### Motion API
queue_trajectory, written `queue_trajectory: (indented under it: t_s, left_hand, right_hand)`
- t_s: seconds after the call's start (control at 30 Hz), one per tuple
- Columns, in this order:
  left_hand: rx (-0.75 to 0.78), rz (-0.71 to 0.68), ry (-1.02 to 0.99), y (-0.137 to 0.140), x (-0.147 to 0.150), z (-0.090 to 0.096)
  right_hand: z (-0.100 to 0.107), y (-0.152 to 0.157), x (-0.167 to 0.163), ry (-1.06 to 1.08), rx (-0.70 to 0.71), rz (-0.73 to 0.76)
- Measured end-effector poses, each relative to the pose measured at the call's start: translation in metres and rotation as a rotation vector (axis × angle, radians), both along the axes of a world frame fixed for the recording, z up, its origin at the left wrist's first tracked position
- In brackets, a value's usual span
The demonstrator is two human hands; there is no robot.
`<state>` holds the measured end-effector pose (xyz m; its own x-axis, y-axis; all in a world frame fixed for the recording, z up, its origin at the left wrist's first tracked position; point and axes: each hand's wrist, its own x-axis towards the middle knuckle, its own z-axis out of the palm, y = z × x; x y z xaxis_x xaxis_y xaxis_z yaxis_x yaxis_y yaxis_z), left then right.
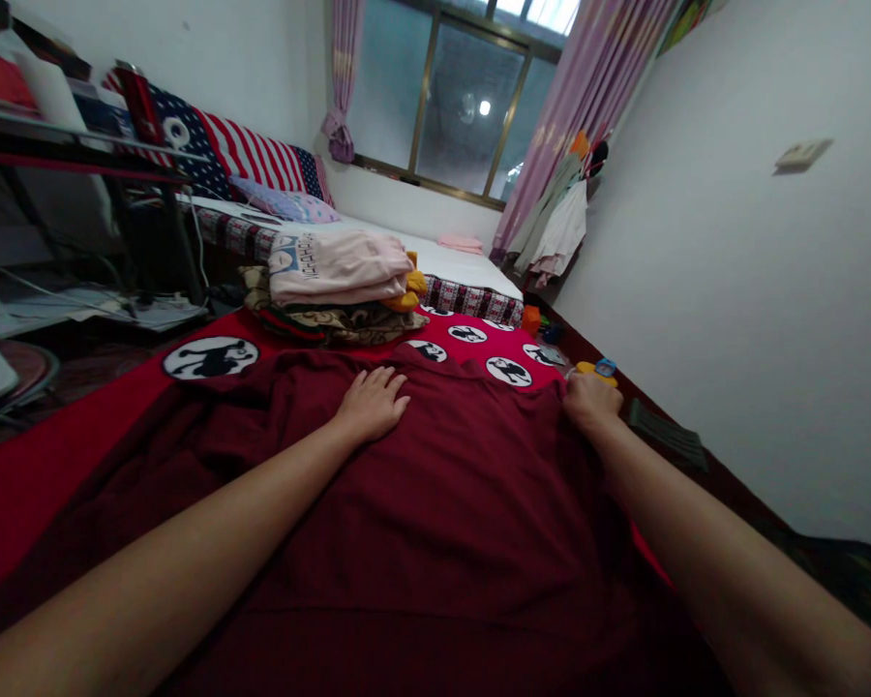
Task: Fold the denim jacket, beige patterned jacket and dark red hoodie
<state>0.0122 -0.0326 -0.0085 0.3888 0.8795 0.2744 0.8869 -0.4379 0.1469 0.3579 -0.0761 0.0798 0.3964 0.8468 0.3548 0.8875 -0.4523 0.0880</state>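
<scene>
A dark maroon garment [450, 523] lies spread over a red cover [15, 484] printed with black-and-white panda circles. My left hand [373, 402] rests flat on the garment's upper middle, fingers stretched out. At the garment's far right edge, my right hand [591, 399] is closed in a grip on the fabric; its fingertips are mostly hidden. Wrinkles gather on the garment's left side, while the part between my hands looks fairly smooth. Just beyond my left hand sits a stack of folded clothes [341, 271], with a pink printed one on top.
A desk [79, 160] with a red bottle [139, 105] stands on the left, and a round stool [25, 378] below it. Behind is a white-topped bed [413, 244] under a window. Clothes [562, 227] hang by the right wall. Small yellow and blue items [604, 370] lie beyond my right hand.
</scene>
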Motion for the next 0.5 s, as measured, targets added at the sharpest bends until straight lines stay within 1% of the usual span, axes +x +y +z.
queue_trajectory:
  t_s: [0.1, 0.17, 0.23, 0.3, 0.37, 0.43, 0.5]
  left_hand:
    - [0.001, -0.006, -0.018, 0.0, 0.0, 0.0]
    - [-0.001, -0.012, -0.036, -0.001, -0.001, 0.0]
    - [0.001, -0.018, -0.063, -0.002, -0.001, 0.001]
    - [0.04, 0.0, -0.121, -0.002, -0.001, 0.005]
    - [0.117, 0.095, -0.208, -0.001, -0.003, 0.01]
    - [0.174, 0.25, -0.282, 0.001, -0.008, 0.015]
    - [0.154, 0.387, -0.306, 0.006, -0.017, 0.019]
  right_hand:
    - [-0.006, 0.017, -0.039, 0.005, 0.104, 0.169]
    - [-0.018, 0.026, -0.057, 0.105, 0.128, 0.25]
    - [-0.033, 0.034, -0.067, 0.222, 0.109, 0.259]
    - [-0.05, 0.041, -0.07, 0.322, 0.086, 0.214]
    - [-0.063, 0.045, -0.069, 0.391, 0.095, 0.145]
    - [-0.071, 0.046, -0.067, 0.415, 0.122, 0.109]
    - [-0.074, 0.047, -0.064, 0.419, 0.15, 0.117]
